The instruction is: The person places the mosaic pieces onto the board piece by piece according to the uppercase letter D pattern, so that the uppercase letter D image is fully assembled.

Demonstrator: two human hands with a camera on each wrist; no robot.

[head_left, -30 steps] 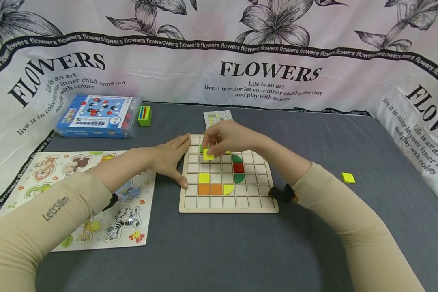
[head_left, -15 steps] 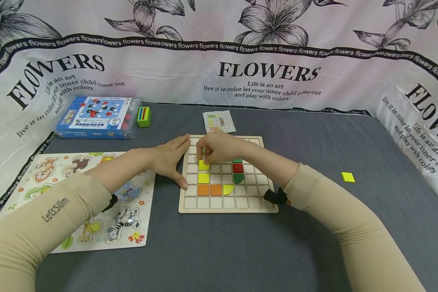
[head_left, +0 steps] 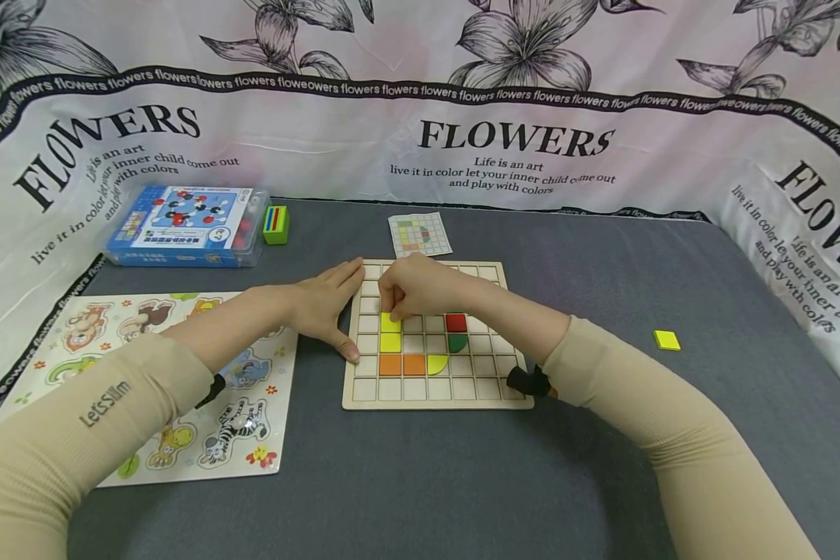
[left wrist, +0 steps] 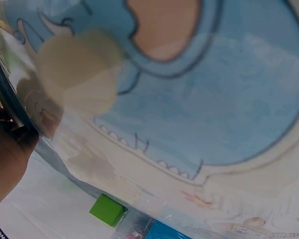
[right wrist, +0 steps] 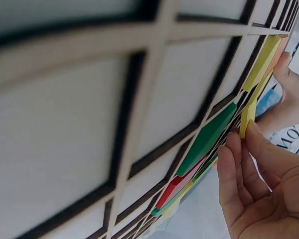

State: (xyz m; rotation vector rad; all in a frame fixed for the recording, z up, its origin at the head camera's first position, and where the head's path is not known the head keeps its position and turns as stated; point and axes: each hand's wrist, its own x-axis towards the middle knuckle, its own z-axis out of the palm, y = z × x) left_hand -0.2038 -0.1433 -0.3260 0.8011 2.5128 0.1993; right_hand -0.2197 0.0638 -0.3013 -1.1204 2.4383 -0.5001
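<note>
My right hand [head_left: 423,286] pinches a yellow square tile [head_left: 390,323] over the left part of a wooden grid board [head_left: 437,397]. In the right wrist view, thumb and fingertips grip the edge of that yellow tile [right wrist: 247,119], which is tilted at its cell. Just below it on the board lies another yellow square [head_left: 390,342]. Orange squares [head_left: 402,364], a yellow quarter-round [head_left: 437,363], a red square [head_left: 456,323] and a green quarter-round [head_left: 457,342] fill other cells. With fingers spread, my left hand [head_left: 322,305] rests against the board's left edge. The right hand hides the upper cells.
A printed pattern card [head_left: 420,233] lies behind the board. One loose yellow tile [head_left: 667,340] is on the cloth at right. Left of the board are an animal picture board [head_left: 241,459], a blue boxed set [head_left: 189,225] and a green block [head_left: 276,225].
My right hand has lowered the yellow tile slightly down and left to the cell above the other yellow square. The left hand stays in place.
</note>
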